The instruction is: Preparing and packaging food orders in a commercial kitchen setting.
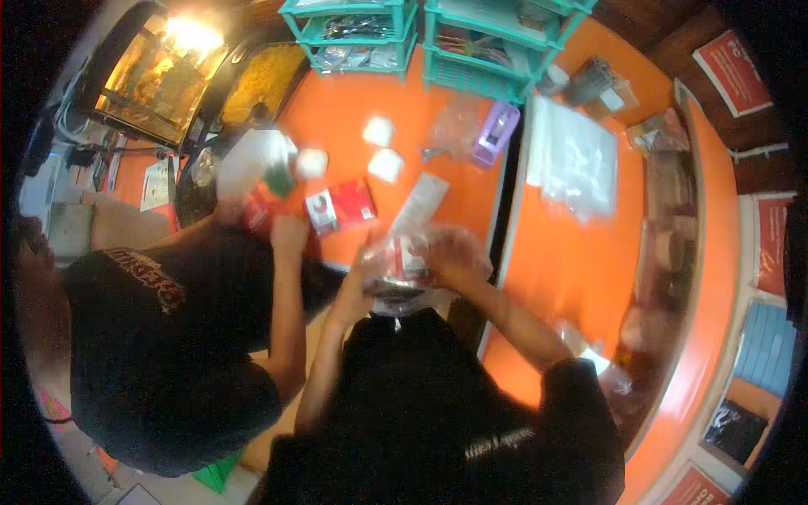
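Note:
A clear plastic bag point(398, 303) with a red-and-white packet point(410, 257) in it hangs in front of my chest, over the table's near edge. My left hand point(356, 287) grips the left side of the bag. At its right side, my right hand point(447, 257) is blurred and partly covered by the plastic; its fingers are bent at the bag, close to the packet. Just beyond the bag lies a long pale strip point(421, 201). To the left of that strip, a flat red-and-white package point(341, 207) rests on the orange table point(341, 95).
A co-worker point(170, 341) in black stands at my left, a hand point(289, 235) by a red item point(260, 211). Several small white bundles point(379, 132) sit mid-table. A purple dispenser-like object point(496, 135), plastic sheets point(577, 158), green racks point(480, 69) and a lit glass case point(161, 82) surround them.

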A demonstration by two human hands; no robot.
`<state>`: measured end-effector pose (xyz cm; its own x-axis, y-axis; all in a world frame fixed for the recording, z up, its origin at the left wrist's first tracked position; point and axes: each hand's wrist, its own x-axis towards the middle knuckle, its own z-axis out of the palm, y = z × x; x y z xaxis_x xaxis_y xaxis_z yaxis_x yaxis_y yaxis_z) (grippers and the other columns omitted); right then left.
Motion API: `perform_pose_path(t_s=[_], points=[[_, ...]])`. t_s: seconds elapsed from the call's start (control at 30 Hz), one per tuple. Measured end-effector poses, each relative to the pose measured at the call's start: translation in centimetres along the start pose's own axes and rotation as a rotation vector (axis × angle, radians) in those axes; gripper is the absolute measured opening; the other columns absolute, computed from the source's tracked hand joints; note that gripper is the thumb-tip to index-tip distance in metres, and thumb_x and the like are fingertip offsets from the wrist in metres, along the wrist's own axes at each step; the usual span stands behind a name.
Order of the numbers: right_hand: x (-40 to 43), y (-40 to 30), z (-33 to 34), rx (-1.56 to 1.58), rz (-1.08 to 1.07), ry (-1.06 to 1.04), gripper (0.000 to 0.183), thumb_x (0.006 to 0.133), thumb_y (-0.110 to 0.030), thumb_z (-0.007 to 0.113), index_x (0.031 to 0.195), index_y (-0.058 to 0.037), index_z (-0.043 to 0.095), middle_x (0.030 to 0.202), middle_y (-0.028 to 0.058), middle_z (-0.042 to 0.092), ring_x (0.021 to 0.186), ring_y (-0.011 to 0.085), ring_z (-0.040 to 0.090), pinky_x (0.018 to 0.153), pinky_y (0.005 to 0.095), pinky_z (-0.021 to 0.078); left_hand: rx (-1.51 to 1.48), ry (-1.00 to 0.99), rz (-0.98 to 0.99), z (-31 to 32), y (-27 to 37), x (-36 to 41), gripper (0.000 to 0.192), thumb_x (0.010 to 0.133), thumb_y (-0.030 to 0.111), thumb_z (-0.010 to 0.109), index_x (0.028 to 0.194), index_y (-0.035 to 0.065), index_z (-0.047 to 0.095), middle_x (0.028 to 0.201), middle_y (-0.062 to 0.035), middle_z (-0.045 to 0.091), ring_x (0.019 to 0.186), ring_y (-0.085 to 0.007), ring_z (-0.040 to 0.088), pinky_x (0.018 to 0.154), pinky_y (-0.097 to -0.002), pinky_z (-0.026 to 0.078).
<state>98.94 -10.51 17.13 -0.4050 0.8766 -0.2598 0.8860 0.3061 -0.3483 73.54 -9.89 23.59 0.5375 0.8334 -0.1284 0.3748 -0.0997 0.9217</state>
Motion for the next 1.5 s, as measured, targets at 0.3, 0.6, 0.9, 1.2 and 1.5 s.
perform_pose_path(t_s=[0.3, 0.6, 0.9, 1.2, 1.5], points=[[16.5, -7.6, -6.9, 0.364, -0.259, 0.015, 0.076, 0.067, -0.042, 0.080, 0.128, -0.0016, 0.058, 0.122, 0.0232, 0.062, 0.114, 0.0381, 0.059, 0.105, 0.0537, 0.0401, 0.200, -0.151, -0.169, 1.7, 2.5, -1.4, 0.080, 0.070, -0.015, 0.061, 0.145, 0.0081, 0.048, 0.161, -0.0243, 0.020, 0.151, -0.0373, 0.012, 0.122, -0.0425, 0.020], [19.0, -7.3, -6.6, -0.035, -0.200, 0.082, 0.097, 0.066, -0.028, 0.082, 0.147, -0.0062, 0.034, 0.140, 0.0199, 0.044, 0.135, 0.0381, 0.038, 0.104, 0.0798, 0.0221, 0.300, -0.140, -0.050, 2.0, 0.3, -1.3, 0.089, 0.077, -0.006, 0.068, 0.155, 0.0102, 0.029, 0.163, -0.0222, 0.012, 0.150, -0.0369, 0.017, 0.119, -0.0405, 0.029], [-0.6, -5.5, -14.1, 0.715, -0.312, 0.259, 0.109, 0.061, -0.044, 0.087, 0.145, -0.0027, 0.032, 0.133, 0.0205, 0.047, 0.126, 0.0376, 0.045, 0.105, 0.0586, 0.0333, -0.254, -0.184, -0.236, 0.2, -3.5, 0.8, 0.085, 0.074, -0.018, 0.051, 0.154, 0.0015, 0.027, 0.160, -0.0186, 0.030, 0.148, -0.0235, 0.028, 0.120, -0.0353, 0.020], [-3.3, -1.8, -6.6, -0.236, -0.046, 0.247, 0.100, 0.068, -0.067, 0.073, 0.143, -0.0075, 0.043, 0.135, 0.0182, 0.049, 0.124, 0.0382, 0.047, 0.101, 0.0670, 0.0319, -0.030, -0.180, -0.041, 0.8, 1.8, 1.9, 0.090, 0.073, -0.015, 0.056, 0.155, 0.0063, 0.026, 0.161, -0.0213, 0.021, 0.152, -0.0309, 0.013, 0.122, -0.0383, 0.017], [-9.2, -2.3, -15.8, 0.016, 0.256, 0.113, 0.069, 0.076, -0.054, 0.073, 0.120, -0.0025, 0.060, 0.123, 0.0153, 0.057, 0.114, 0.0327, 0.054, 0.099, 0.0462, 0.0410, 0.364, 0.044, 0.013, -4.4, 12.4, -0.4, 0.064, 0.072, -0.014, 0.056, 0.130, 0.0128, 0.061, 0.139, -0.0184, 0.051, 0.126, -0.0404, 0.051, 0.095, -0.0416, 0.051]])
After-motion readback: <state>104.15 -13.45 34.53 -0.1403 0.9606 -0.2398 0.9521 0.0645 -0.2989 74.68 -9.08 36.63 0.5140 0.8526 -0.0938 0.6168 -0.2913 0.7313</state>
